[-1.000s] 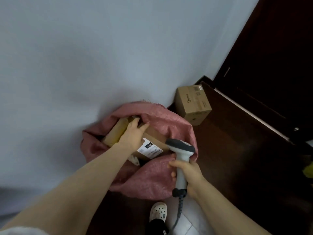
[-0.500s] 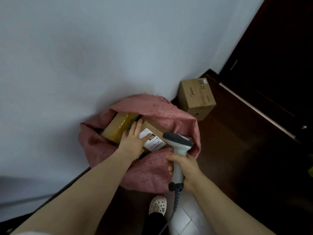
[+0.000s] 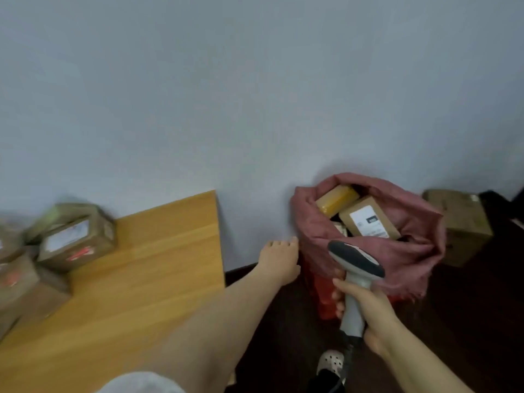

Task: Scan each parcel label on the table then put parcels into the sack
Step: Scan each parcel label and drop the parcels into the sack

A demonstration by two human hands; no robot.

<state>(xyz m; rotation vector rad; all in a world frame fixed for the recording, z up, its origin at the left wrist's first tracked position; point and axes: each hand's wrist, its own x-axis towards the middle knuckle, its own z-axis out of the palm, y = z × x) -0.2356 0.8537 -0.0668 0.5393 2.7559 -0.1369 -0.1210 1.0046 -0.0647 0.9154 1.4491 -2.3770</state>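
Note:
The pink sack (image 3: 411, 251) stands open on the floor against the wall. Inside it lie a brown parcel with a white label (image 3: 368, 219) and a yellow-taped parcel (image 3: 336, 199). My left hand (image 3: 279, 262) hangs empty between the table and the sack, fingers relaxed. My right hand (image 3: 365, 310) grips the handle of a grey barcode scanner (image 3: 355, 262) in front of the sack. Several brown labelled parcels (image 3: 75, 242) sit blurred at the left end of the wooden table (image 3: 147, 279).
A cardboard box (image 3: 459, 222) stands on the dark floor to the right of the sack. The pale wall runs behind table and sack. My shoe (image 3: 330, 363) shows at the bottom, by the scanner's cable.
My left hand has let go of the labelled parcel and pulled out of the sack to the left. The view has swung left, bringing the table and its parcels into sight.

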